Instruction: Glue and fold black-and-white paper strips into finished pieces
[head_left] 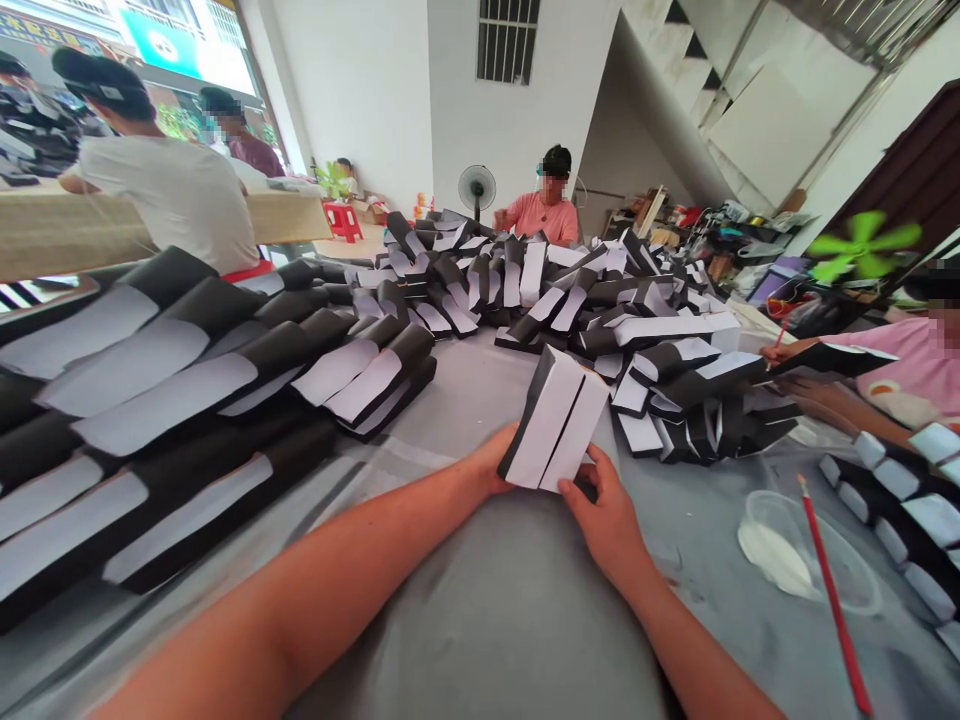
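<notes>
A white paper box (559,420) with black sides and a dark line down its face is held up over the middle of the table, tilted. My left hand (501,458) grips it from the left, most of its fingers hidden behind it. On the lower right corner, the thumb and fingers of my right hand (604,515) are closed. To the right lie a clear plastic bowl (862,600) with white paste in it and a red brush (832,590) resting across its rim.
Black-and-white paper pieces (172,350) lie stacked at left. A large heap of them (540,275) covers the far side, and rows of pieces (892,490) lie at right. One co-worker (551,205) sits across the table; another's hand (784,352) works at right.
</notes>
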